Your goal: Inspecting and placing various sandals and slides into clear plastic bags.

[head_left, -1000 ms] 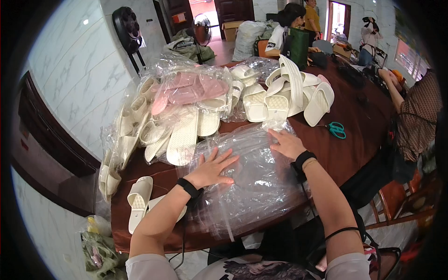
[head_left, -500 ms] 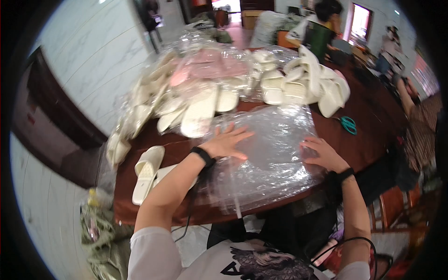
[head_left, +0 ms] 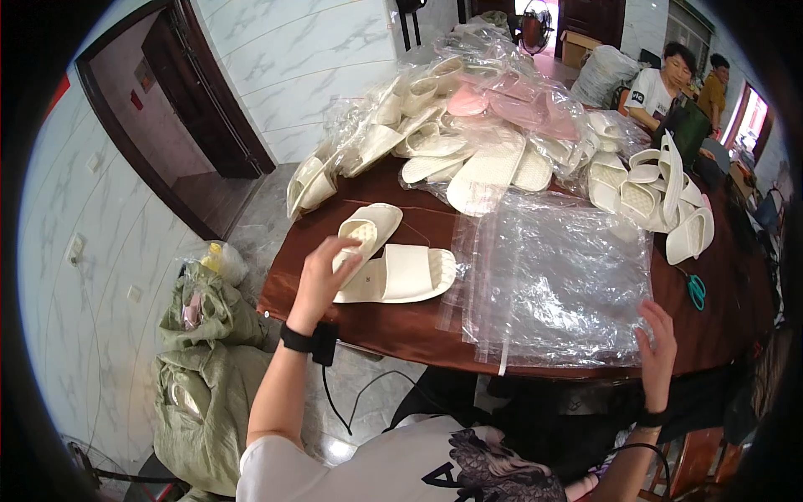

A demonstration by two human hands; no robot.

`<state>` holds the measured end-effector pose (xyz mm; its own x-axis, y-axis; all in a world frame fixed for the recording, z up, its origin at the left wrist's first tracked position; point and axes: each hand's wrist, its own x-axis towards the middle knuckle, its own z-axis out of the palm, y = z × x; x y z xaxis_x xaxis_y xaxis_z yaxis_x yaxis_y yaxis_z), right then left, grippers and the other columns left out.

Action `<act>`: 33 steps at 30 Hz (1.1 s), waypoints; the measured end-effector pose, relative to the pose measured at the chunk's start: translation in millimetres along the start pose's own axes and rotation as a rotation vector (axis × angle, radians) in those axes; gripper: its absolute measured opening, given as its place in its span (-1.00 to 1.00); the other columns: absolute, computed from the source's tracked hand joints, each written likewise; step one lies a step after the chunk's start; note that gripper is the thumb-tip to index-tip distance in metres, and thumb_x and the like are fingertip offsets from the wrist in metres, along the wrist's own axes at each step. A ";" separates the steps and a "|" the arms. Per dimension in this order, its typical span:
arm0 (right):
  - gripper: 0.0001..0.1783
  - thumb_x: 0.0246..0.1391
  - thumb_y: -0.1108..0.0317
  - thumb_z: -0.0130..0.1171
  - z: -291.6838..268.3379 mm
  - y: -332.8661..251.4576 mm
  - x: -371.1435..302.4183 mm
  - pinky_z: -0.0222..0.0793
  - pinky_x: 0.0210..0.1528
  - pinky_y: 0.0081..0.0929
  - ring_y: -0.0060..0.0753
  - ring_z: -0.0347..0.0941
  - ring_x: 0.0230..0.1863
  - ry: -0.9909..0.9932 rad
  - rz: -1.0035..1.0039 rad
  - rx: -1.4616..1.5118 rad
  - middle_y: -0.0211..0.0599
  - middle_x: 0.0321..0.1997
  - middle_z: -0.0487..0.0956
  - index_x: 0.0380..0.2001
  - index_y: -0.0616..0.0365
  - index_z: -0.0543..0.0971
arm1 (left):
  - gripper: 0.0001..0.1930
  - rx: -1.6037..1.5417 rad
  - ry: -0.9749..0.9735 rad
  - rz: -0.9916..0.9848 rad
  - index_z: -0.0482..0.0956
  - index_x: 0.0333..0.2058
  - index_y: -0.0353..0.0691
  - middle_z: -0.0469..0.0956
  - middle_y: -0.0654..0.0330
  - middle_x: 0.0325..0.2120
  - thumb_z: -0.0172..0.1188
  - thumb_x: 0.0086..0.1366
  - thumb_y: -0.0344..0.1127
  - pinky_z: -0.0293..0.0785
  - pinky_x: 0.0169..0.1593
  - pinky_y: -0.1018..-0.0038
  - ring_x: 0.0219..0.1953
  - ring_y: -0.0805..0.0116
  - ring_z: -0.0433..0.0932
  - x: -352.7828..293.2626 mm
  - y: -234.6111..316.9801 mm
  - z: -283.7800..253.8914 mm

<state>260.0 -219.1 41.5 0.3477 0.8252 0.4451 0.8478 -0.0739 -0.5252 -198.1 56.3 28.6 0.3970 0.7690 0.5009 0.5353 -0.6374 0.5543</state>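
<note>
Two cream slippers lie at the left of the table. One slipper (head_left: 370,228) points away at a slant, and the other slipper (head_left: 407,274) lies sideways in front of it. Over the slanted slipper's near part is my left hand (head_left: 318,276), fingers and thumb apart; I cannot tell whether it touches. A stack of clear plastic bags (head_left: 560,280) lies flat in front of me, with a whitish strip along its left side. By the stack's near right corner my right hand (head_left: 658,339) is raised, its fingers apart and holding nothing.
Bagged and loose cream slippers (head_left: 489,167) are heaped along the far side, with pink slippers (head_left: 527,109) on top. Teal-handled scissors (head_left: 696,291) lie at the right. Green sacks (head_left: 209,402) stand on the floor at left. Two people (head_left: 661,92) are at the far right.
My left hand has left the plastic bags and moved left to the slippers. My right hand has drawn back toward the table's near edge. The view has turned left.
</note>
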 end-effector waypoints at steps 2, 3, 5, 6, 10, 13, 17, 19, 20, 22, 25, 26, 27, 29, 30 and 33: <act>-0.59 -0.05 0.62 0.12 2.3 -12.4 -16.6 0.24 0.20 -0.33 -0.09 0.36 0.16 0.013 -0.019 -0.041 -0.14 0.10 0.48 -0.06 0.17 0.56 | -0.57 0.053 -0.054 -0.009 0.47 0.02 -0.27 0.53 -0.01 -0.06 0.27 0.14 -0.41 0.41 0.05 0.29 -0.02 0.01 0.51 -19.0 -19.5 17.2; -0.62 -0.03 0.61 0.12 4.4 -18.0 -25.4 0.27 0.17 -0.31 -0.05 0.37 0.13 0.020 -0.036 -0.078 -0.14 0.07 0.50 -0.08 0.17 0.57 | -0.48 0.104 -0.061 0.057 0.42 0.09 -0.26 0.49 -0.02 0.01 0.29 0.11 -0.40 0.37 0.12 0.26 0.04 -0.01 0.47 -22.0 -24.9 25.9; -0.66 -0.03 0.57 0.15 18.5 -26.5 -31.8 0.31 0.12 -0.29 -0.05 0.39 0.09 -0.017 -0.037 -0.069 -0.18 0.04 0.52 -0.12 0.13 0.59 | -0.33 0.028 -0.103 -0.128 0.32 0.20 -0.23 0.44 -0.02 0.08 0.31 0.08 -0.36 0.27 0.21 0.29 0.15 -0.01 0.39 -21.5 -16.2 28.0; -0.67 -0.02 0.56 0.17 22.4 -33.0 -32.5 0.33 0.10 -0.27 -0.05 0.40 0.07 -0.028 -0.053 -0.021 -0.19 0.03 0.52 -0.13 0.12 0.59 | -0.29 0.003 -0.180 -0.140 0.27 0.24 -0.20 0.38 -0.02 0.14 0.31 0.09 -0.32 0.22 0.23 0.20 0.20 -0.02 0.32 -18.5 -21.1 26.4; -0.72 -0.01 0.52 0.20 23.3 -52.4 -45.8 0.42 -0.03 -0.32 -0.12 0.47 -0.05 0.008 -0.070 0.031 -0.23 -0.07 0.57 -0.16 0.10 0.61 | -0.19 0.522 -0.224 -0.148 0.09 0.33 -0.10 0.15 -0.03 0.30 0.25 0.16 -0.12 0.00 0.23 -0.23 0.31 -0.12 0.13 -21.2 -44.4 31.4; -0.72 0.00 0.52 0.19 17.9 -55.2 -64.1 0.44 -0.07 -0.36 -0.16 0.50 -0.09 0.040 -0.024 0.041 -0.26 -0.11 0.59 -0.16 0.10 0.61 | -0.21 0.522 -0.142 -0.308 0.09 0.33 -0.14 0.13 -0.03 0.31 0.20 0.22 0.01 -0.05 0.27 -0.21 0.32 -0.12 0.13 -29.1 -57.2 26.4; -0.75 0.02 0.53 0.19 19.3 -56.8 -80.1 0.46 -0.16 -0.38 -0.17 0.54 -0.21 0.049 0.062 0.087 -0.22 -0.23 0.62 -0.18 0.14 0.63 | -0.19 0.425 -0.108 -0.301 0.21 0.24 -0.31 0.29 -0.12 0.15 0.33 0.11 -0.03 0.27 0.17 0.15 0.14 -0.11 0.31 -55.0 -77.3 4.0; -0.76 0.02 0.55 0.18 28.8 -60.8 -81.1 0.46 -0.18 -0.40 -0.18 0.56 -0.24 0.023 0.070 0.146 -0.21 -0.25 0.63 -0.20 0.16 0.63 | -0.15 0.347 -0.035 -0.360 0.27 0.17 -0.36 0.39 -0.12 0.00 0.47 -0.06 -0.15 0.34 0.07 0.20 0.02 -0.08 0.37 -67.7 -42.6 -15.1; -0.77 0.03 0.56 0.17 30.0 -56.1 -84.2 0.46 -0.20 -0.42 -0.19 0.57 -0.26 0.038 0.104 0.200 -0.19 -0.27 0.64 -0.21 0.18 0.64 | -0.13 0.235 0.047 -0.297 0.31 0.12 -0.40 0.40 -0.10 -0.03 0.53 -0.19 -0.26 0.34 0.07 0.19 -0.03 -0.07 0.39 -69.2 -33.8 -10.2; -0.78 0.04 0.59 0.15 36.3 -64.5 -83.0 0.45 -0.24 -0.46 -0.23 0.58 -0.29 0.043 0.097 0.229 -0.18 -0.31 0.65 -0.22 0.23 0.63 | -0.18 -0.017 -0.053 -0.447 0.33 0.11 -0.40 0.37 -0.11 0.02 0.52 -0.15 -0.31 0.33 0.11 0.29 0.07 0.05 0.37 -62.4 -2.1 -10.8; -0.78 0.04 0.61 0.13 41.0 -70.5 -89.0 0.44 -0.26 -0.46 -0.25 0.59 -0.33 0.009 0.169 0.270 -0.15 -0.34 0.65 -0.21 0.24 0.62 | -0.41 -0.408 0.142 -0.540 0.40 0.05 -0.41 0.53 0.12 -0.15 0.41 0.06 -0.37 0.41 -0.01 0.46 -0.12 0.36 0.50 -82.2 -39.3 7.4; -0.77 0.05 0.61 0.11 43.6 -68.9 -90.3 0.43 -0.28 -0.47 -0.26 0.58 -0.35 -0.004 0.143 0.266 -0.14 -0.36 0.64 -0.20 0.24 0.61 | -0.47 -0.475 0.136 -0.585 0.41 0.02 -0.40 0.54 0.15 -0.18 0.38 0.08 -0.38 0.41 -0.04 0.49 -0.15 0.42 0.50 -79.5 -28.0 4.7; -0.77 0.05 0.61 0.11 46.3 -70.4 -88.9 0.43 -0.28 -0.47 -0.26 0.58 -0.35 -0.026 0.124 0.285 -0.14 -0.36 0.64 -0.20 0.24 0.61 | -0.52 -0.543 0.133 -0.626 0.43 0.00 -0.39 0.55 0.19 -0.22 0.36 0.11 -0.40 0.41 -0.06 0.53 -0.18 0.47 0.50 -82.0 -20.7 -1.6; -0.78 0.07 0.60 0.11 49.8 -72.7 -86.1 0.42 -0.29 -0.48 -0.26 0.58 -0.36 -0.069 0.061 0.251 -0.15 -0.38 0.64 -0.19 0.24 0.61 | -0.61 -0.612 0.177 -0.608 0.47 -0.06 -0.36 0.57 0.24 -0.27 0.33 0.14 -0.43 0.42 -0.12 0.55 -0.22 0.54 0.49 -90.1 -20.3 -12.4; -0.78 0.07 0.59 0.11 52.4 -72.7 -85.7 0.42 -0.29 -0.48 -0.27 0.57 -0.37 -0.087 0.053 0.259 -0.15 -0.38 0.64 -0.19 0.25 0.61 | -0.63 -0.593 0.150 -0.595 0.48 -0.07 -0.37 0.56 0.25 -0.28 0.32 0.14 -0.43 0.42 -0.12 0.55 -0.22 0.54 0.49 -89.7 -20.9 -17.5; -0.78 0.08 0.59 0.11 51.3 -74.0 -89.8 0.42 -0.29 -0.49 -0.27 0.57 -0.37 -0.091 0.071 0.274 -0.14 -0.38 0.64 -0.19 0.25 0.61 | -0.68 -0.559 0.100 -0.582 0.50 -0.11 -0.38 0.56 0.27 -0.30 0.28 0.19 -0.39 0.40 -0.14 0.59 -0.25 0.58 0.47 -77.3 -20.6 -20.9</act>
<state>145.5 -259.0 3.2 0.3546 0.8710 0.3401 0.6786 0.0106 -0.7345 -255.4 9.0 -7.7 0.0870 0.9936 0.0723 0.1734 -0.0865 0.9810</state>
